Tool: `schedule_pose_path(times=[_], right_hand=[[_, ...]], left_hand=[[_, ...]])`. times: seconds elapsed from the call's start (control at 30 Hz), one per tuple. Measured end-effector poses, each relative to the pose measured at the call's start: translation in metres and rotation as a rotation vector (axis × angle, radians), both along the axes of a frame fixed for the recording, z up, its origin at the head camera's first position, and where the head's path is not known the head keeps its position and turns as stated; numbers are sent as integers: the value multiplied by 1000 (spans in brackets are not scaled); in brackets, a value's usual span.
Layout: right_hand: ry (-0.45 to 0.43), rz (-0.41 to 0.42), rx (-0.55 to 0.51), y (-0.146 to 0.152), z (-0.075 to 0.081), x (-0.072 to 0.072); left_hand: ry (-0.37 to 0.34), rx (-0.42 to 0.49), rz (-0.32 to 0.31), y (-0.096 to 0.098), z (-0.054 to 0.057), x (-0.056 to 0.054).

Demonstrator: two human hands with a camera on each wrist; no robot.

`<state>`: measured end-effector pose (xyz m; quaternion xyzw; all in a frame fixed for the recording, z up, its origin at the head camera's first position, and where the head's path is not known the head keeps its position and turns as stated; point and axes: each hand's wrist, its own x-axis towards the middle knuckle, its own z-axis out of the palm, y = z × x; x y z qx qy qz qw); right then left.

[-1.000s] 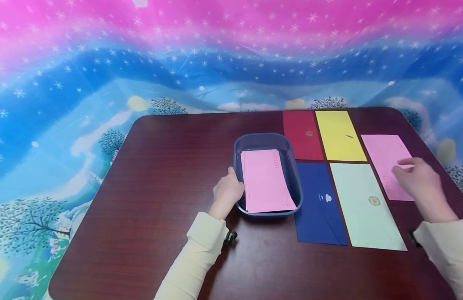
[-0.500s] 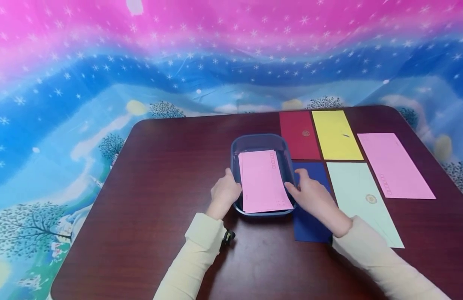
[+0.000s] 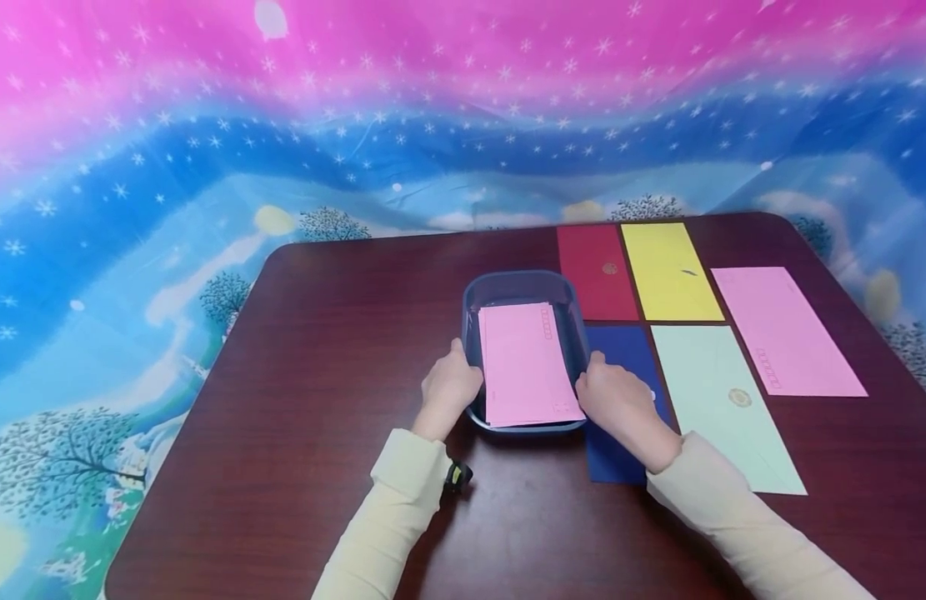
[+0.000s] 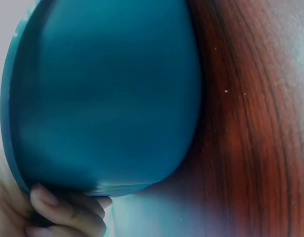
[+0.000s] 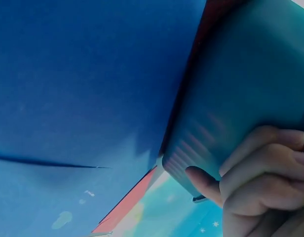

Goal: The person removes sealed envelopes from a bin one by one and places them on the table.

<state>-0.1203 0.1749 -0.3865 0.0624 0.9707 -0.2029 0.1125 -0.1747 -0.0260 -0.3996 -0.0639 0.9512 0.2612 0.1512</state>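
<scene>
A dark blue-grey plastic bin (image 3: 518, 287) sits near the middle of the table, holding a stack of pink envelopes (image 3: 526, 367) that leans up toward its near rim. My left hand (image 3: 449, 383) grips the bin's left rim, and in the left wrist view its fingers (image 4: 73, 215) curl in below the edge. On the opposite side my right hand (image 3: 620, 400) grips the right rim. Its curled fingers (image 5: 268, 170) lie against the bin's outer wall in the right wrist view. Under the right hand, a dark blue envelope (image 3: 620, 442) lies partly covered.
To the bin's right lie a red envelope (image 3: 593, 275), a yellow one beside it (image 3: 673, 271), a pale green envelope (image 3: 721, 375) and a single pink envelope (image 3: 785, 329). The brown wooden table (image 3: 320, 375) ends at a patterned curtain (image 3: 432, 125) behind.
My right hand has left the single pink envelope at the right, come across to the bin and closed on its right rim. The left hand keeps its grip; the bin has barely moved.
</scene>
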Motion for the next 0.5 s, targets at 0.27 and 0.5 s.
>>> schedule_pose_path(times=[0.27,0.5], right_hand=[[10,-9,38,-8,-2,-1],[26,-15,31,-6,-1,2]], left_hand=[[157,-70,17,-5,2,9],[712,-355,-3,8,15,37]])
